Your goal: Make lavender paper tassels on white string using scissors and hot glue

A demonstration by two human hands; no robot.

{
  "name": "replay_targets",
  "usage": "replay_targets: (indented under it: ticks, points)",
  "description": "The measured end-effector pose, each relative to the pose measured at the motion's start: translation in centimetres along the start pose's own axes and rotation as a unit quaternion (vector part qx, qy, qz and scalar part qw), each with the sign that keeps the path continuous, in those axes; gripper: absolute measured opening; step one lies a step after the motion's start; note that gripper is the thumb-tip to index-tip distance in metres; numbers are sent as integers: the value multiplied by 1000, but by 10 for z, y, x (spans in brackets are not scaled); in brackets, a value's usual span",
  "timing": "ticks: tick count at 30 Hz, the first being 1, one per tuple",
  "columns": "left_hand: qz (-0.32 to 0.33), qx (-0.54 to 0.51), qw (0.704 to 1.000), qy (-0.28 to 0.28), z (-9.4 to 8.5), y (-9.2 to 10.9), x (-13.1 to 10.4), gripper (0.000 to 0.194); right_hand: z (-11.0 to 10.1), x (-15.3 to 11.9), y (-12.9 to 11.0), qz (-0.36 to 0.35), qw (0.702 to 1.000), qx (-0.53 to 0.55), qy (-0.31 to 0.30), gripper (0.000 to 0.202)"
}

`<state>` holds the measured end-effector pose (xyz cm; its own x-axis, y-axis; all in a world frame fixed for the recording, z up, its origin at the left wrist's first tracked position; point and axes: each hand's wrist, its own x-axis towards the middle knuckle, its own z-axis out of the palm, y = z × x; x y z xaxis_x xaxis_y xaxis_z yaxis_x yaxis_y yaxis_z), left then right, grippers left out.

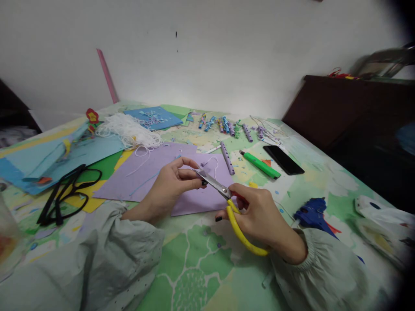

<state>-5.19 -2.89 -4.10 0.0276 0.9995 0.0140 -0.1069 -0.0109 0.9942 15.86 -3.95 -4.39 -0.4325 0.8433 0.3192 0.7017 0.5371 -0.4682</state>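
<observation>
At frame centre, the scissors (218,185) were held by the right hand (259,211), its fingers closed around the yellow handles (241,235); the left hand (177,181) was curled at the blade tips, whatever was pinched there untellable. Snips were best made small, with fingertips kept clear

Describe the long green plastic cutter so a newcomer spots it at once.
On the floral-patterned green tablecloth, look just beyond the right hand gripping yellow-handled metal scissors. There, between a dark-spotted purple tube and a flat black phone, lies the long plastic cutter, the only bright green one of the three.
</observation>
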Motion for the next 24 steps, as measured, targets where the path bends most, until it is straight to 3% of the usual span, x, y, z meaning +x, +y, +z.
replay_targets:
  ticks: [24]
  points:
    - [-1, -20, 1000, 16, -2, 1, 2, 37, -5, 2, 4, -13, 1000, 4, -7, 20]
